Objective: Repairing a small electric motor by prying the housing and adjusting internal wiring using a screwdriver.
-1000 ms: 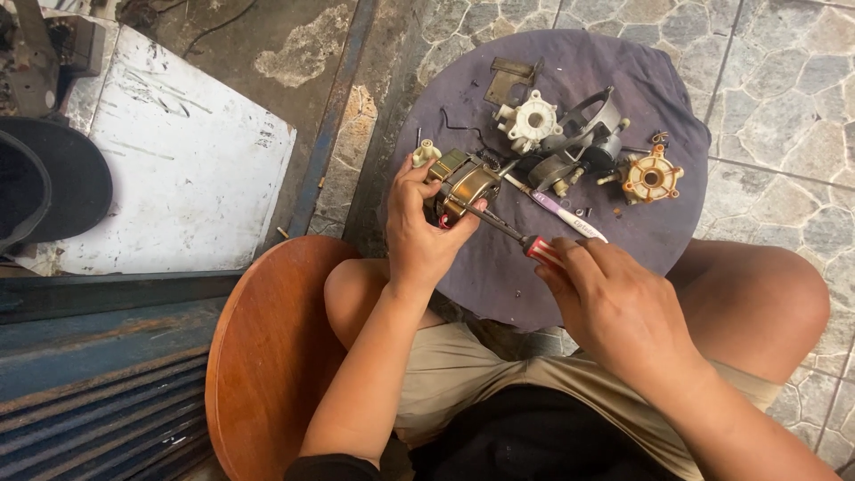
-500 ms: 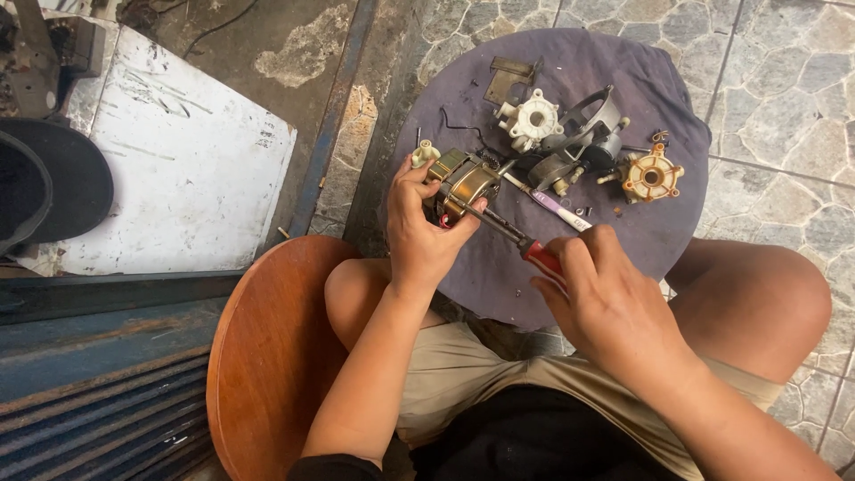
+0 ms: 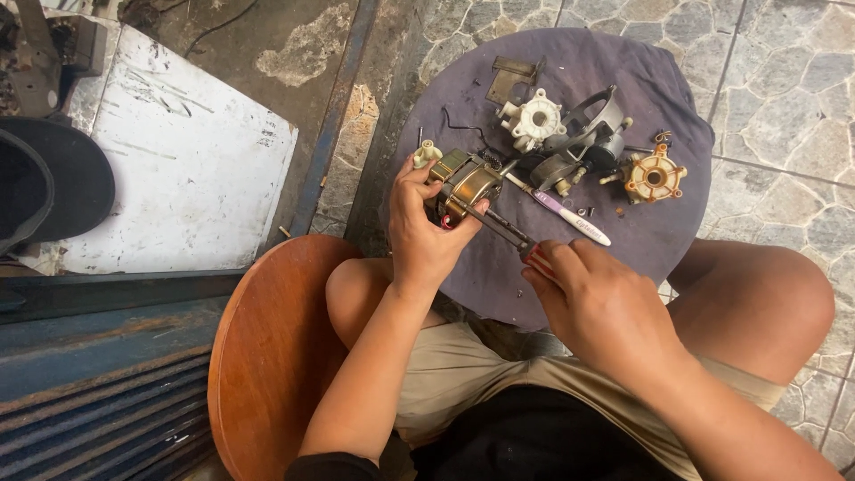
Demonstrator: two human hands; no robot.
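No packages, signs or screens anywhere here. The one bit of labelling is a strip of dark print on the white-and-purple toothbrush [image 3: 563,210], lying near the middle of the purple cloth [image 3: 641,71].

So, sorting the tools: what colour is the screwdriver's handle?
Red, mostly hidden inside the right hand; the screwdriver appears in the head view.

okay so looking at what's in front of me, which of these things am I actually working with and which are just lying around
In use:
left hand gripping the small motor
right hand holding the red-handled screwdriver, tip at the motor

Lying about:
white plastic gear housing
toothbrush
orange round part
metal bracket
purple cloth
wooden stool
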